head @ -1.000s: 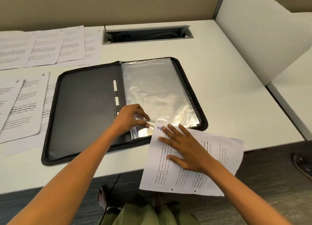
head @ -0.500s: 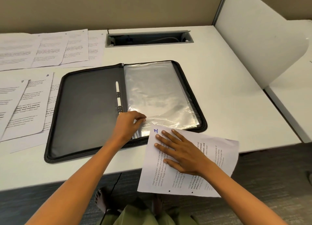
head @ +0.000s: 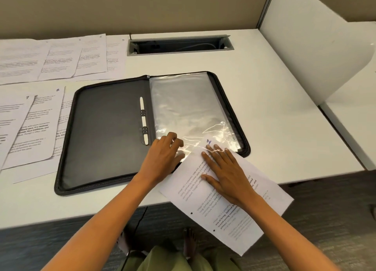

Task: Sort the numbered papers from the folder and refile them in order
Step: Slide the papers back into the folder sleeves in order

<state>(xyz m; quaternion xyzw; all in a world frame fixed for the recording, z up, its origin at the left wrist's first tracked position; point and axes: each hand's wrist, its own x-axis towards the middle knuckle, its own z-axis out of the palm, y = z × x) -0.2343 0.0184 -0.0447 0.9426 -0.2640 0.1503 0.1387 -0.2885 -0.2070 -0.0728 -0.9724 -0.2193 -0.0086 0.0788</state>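
From the left of the counter (head: 284, 99) I see the loose papers (head: 34, 128) laid out in overlapping rows. Handwritten numbers mark their corners: I can read a 7 and an 8 in the near row, a 5 in the far row; the printed text is too small to read.

Next comes the black folder (head: 105, 132), open flat, with clear plastic sleeves (head: 187, 108) on its right half. The plastic is thin, crinkly and glossy, so I judge it slippery and floppy.

My left hand (head: 162, 158) rests at the near left corner of the sleeves; its curled fingers appear to pinch the top sheet of film to hold the mouth open.

My right hand (head: 225, 173) lies flat, fingers spread and straight, pressing the sheet marked 1 (head: 234, 220) in blue ink. Its numbered corner is just entering the sleeve, while much of it overhangs the counter's edge. A single sheet is light and limp; I would push from the flat middle and keep it square so it does not buckle.
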